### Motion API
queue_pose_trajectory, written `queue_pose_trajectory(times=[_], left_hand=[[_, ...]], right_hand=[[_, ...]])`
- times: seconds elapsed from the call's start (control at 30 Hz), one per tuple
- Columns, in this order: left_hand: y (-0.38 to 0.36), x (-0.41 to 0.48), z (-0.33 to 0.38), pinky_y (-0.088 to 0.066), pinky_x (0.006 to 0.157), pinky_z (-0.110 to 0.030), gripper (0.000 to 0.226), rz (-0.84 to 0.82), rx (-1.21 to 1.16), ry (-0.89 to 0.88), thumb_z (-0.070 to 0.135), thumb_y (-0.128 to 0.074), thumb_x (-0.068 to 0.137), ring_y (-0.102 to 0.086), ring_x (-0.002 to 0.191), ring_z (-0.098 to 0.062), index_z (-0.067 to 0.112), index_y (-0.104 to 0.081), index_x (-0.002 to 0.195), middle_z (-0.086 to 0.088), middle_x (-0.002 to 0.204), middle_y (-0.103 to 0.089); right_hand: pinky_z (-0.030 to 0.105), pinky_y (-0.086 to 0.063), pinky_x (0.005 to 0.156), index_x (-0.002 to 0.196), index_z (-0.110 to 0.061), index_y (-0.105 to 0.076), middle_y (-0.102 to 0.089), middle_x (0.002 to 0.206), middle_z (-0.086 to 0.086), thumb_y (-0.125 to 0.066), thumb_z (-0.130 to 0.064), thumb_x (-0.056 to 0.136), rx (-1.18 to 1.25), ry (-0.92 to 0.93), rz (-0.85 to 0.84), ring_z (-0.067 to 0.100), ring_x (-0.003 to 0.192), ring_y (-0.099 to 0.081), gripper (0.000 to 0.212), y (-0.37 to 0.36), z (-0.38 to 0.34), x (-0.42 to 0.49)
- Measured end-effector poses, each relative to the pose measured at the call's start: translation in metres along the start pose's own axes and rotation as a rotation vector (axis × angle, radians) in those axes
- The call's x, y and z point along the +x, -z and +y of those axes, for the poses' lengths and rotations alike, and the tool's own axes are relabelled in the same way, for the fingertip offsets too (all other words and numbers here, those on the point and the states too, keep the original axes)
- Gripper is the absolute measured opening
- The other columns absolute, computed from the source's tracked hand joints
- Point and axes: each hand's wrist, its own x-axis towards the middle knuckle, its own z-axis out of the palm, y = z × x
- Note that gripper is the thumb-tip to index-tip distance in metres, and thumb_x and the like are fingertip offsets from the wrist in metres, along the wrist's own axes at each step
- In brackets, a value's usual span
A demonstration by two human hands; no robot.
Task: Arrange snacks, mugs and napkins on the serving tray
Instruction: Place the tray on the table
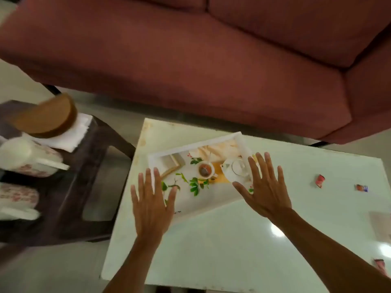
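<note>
Head view: the serving tray (213, 199) lies skewed at the centre of the white table (232, 250), its floor showing what looks like a printed teapot, cup and leaves, with nothing loaded yet. It looks stiff, light and low-rimmed, best taken by its 2 short ends and kept level. The left hand (151, 199) is spread flat over its 8 o'clock corner and the right hand (267, 191) over its 3 o'clock end. Both have straight fingers and hold nothing; contact cannot be told. At 9 o'clock, 2 mugs (27, 157) lie on a dark side table (91, 166); they are probably fragile, so take them by the handle. Soft napkins (69, 134) at 10 o'clock sit under a brown round object (48, 119). Small wrapped snacks (320, 180) lie at 3 o'clock, likely slippery.
</note>
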Motion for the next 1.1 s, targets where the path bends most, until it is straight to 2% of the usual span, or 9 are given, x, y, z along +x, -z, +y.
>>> queue_pose_trajectory(times=[0.23,0.4,0.47,0.6,0.67,0.77,0.87,0.97,1.1], left_hand=[[-0.05,0.013,-0.021,-0.015,0.121,-0.054,0.084,0.072,-0.044,0.158,0.064,-0.015,0.093,-0.021,0.151,-0.037,0.011,-0.018,0.158,-0.016,0.163,-0.024],[-0.07,0.035,-0.023,-0.018,0.121,-0.052,0.078,0.08,-0.178,0.258,0.063,-0.021,0.096,-0.018,0.152,-0.032,0.017,-0.01,0.159,-0.011,0.166,-0.019],[-0.074,0.041,-0.023,-0.025,0.117,-0.054,0.074,0.104,-0.249,0.318,0.061,-0.024,0.1,-0.021,0.151,-0.031,0.02,-0.009,0.159,-0.009,0.166,-0.02],[-0.074,0.052,-0.025,-0.041,0.106,-0.045,0.06,0.225,-0.507,0.45,0.042,-0.04,0.104,-0.04,0.141,-0.032,0.016,-0.024,0.156,-0.013,0.155,-0.038],[-0.072,0.056,-0.028,-0.049,0.099,-0.042,0.053,0.27,-0.618,0.518,0.032,-0.046,0.103,-0.052,0.128,-0.03,0.014,-0.034,0.152,-0.014,0.144,-0.048],[-0.067,0.06,-0.028,-0.058,0.091,-0.046,0.042,0.241,-0.773,0.615,0.027,-0.048,0.103,-0.061,0.115,-0.027,0.018,-0.043,0.144,-0.011,0.135,-0.056],[-0.067,0.06,-0.029,-0.058,0.09,-0.047,0.033,0.182,-0.87,0.699,0.024,-0.047,0.103,-0.063,0.11,-0.028,0.019,-0.053,0.136,-0.01,0.128,-0.061],[-0.066,0.057,-0.029,-0.058,0.088,-0.043,0.023,0.149,-0.879,0.723,0.023,-0.048,0.103,-0.065,0.104,-0.026,0.017,-0.062,0.121,-0.008,0.118,-0.065],[-0.066,0.059,-0.032,-0.059,0.087,-0.043,0.019,0.156,-0.843,0.707,0.02,-0.053,0.101,-0.066,0.097,-0.023,0.014,-0.067,0.112,-0.007,0.111,-0.068]], right_hand=[[0.06,-0.016,0.116,0.155,-0.02,-0.003,0.0,0.164,0.008,-0.013,-0.08,0.083,-0.037,-0.035,-0.113,0.03,0.15,0.003,0.094,-0.071,0.036,0.04],[0.062,-0.013,0.116,0.155,-0.019,0.0,0.002,0.164,0.008,-0.027,-0.07,0.09,-0.001,-0.047,-0.123,0.03,0.15,0.004,0.087,-0.094,0.046,0.07],[0.062,-0.015,0.115,0.155,-0.017,-0.004,-0.003,0.163,0.01,-0.034,-0.063,0.093,0.075,-0.06,-0.089,0.032,0.149,-0.002,0.082,-0.096,0.045,0.081],[0.057,-0.039,0.101,0.148,-0.008,-0.025,-0.032,0.151,0.02,-0.045,-0.047,0.097,0.293,-0.199,0.07,0.041,0.131,-0.039,0.067,-0.096,0.044,0.102],[0.052,-0.042,0.099,0.139,-0.004,-0.042,-0.048,0.139,0.022,-0.044,-0.039,0.099,0.335,-0.238,0.124,0.039,0.123,-0.047,0.053,-0.096,0.045,0.112],[0.044,-0.042,0.097,0.121,0.0,-0.06,-0.064,0.121,0.024,-0.041,-0.028,0.101,0.37,-0.261,0.145,0.039,0.112,-0.056,0.04,-0.095,0.049,0.124],[0.041,-0.042,0.093,0.113,0.0,-0.064,-0.067,0.114,0.022,-0.038,-0.026,0.103,0.433,-0.315,0.051,0.038,0.104,-0.06,0.039,-0.096,0.053,0.126],[0.045,-0.044,0.097,0.121,-0.007,-0.061,-0.064,0.123,0.016,-0.038,-0.03,0.103,0.534,-0.392,-0.002,0.036,0.11,-0.058,0.037,-0.096,0.057,0.122],[0.047,-0.046,0.093,0.12,-0.011,-0.061,-0.063,0.123,0.013,-0.042,-0.034,0.102,0.611,-0.465,-0.032,0.034,0.111,-0.056,0.035,-0.092,0.059,0.121]])
